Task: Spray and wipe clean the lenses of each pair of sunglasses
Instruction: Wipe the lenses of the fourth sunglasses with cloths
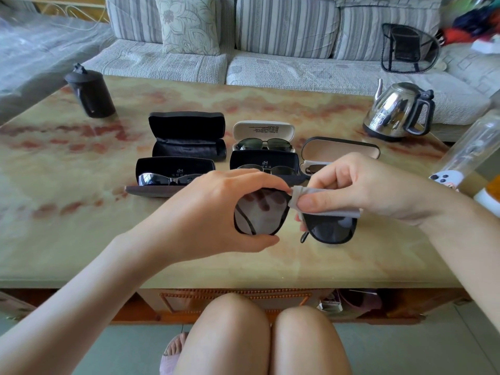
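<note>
Head view: your left hand (216, 209) grips the black square-framed sunglasses (332, 228) at the lens on your left, fingers curled over the top rim and thumb pressed under the bottom rim. Your right hand (359, 185) pinches a folded grey wiping cloth (296, 194) between thumb and fingers. The cloth wraps the top rim of the other lens, beside the bridge. The pair is held clear above the glossy marbled table (81, 226), lenses facing you.

Five open cases lie just beyond your hands:
- Front black hard case on the left (173, 166): silver-framed glasses (162, 179).
- Front black hard case in the middle (263, 159): a thin-framed pair (281, 170), partly hidden by your left hand.
- Rear white case (263, 129): dark green-lensed metal glasses (263, 144).
- Rear black case (186, 125): black fabric (189, 151) fills its tray.
- Beige-lined case on the right (341, 150): a dark-lensed pair (315, 168), mostly hidden by your right hand.

A steel kettle (392, 109) stands at the far right of the table and a dark lidded canister (90, 93) at the far left.
</note>
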The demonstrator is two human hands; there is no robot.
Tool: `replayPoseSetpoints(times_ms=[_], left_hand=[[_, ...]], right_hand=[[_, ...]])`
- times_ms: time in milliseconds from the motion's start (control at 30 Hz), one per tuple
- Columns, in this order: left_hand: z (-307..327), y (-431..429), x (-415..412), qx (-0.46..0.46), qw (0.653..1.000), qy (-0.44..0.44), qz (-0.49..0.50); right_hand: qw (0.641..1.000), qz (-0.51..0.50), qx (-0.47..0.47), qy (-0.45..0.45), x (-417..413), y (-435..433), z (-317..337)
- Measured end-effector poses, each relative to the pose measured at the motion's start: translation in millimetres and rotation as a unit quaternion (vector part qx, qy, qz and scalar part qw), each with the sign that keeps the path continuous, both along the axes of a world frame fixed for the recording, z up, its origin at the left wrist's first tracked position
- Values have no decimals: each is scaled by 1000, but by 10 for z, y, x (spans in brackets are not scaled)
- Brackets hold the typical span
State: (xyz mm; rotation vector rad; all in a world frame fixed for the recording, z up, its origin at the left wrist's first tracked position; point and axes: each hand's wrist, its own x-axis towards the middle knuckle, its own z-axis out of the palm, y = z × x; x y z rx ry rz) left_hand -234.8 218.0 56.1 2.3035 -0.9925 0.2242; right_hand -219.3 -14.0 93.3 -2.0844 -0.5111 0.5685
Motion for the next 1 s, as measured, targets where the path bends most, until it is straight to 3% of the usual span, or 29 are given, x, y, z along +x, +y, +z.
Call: replayPoseSetpoints(times_ms=[200, 467, 667, 1000], left_hand=[[-4, 74, 17, -4, 1000, 1, -17], [-43, 162, 8, -18, 1000, 15, -10], [-33, 106, -11, -8, 1000, -5, -20], [-17, 102, -3, -19, 999, -12, -29]], right_hand=[[1000, 3, -15, 10, -28, -67, 35], [999, 18, 37, 19, -90, -241, 29], [999, 41, -22, 19, -68, -91, 51], [1000, 20, -11, -11, -33, 22, 28]])
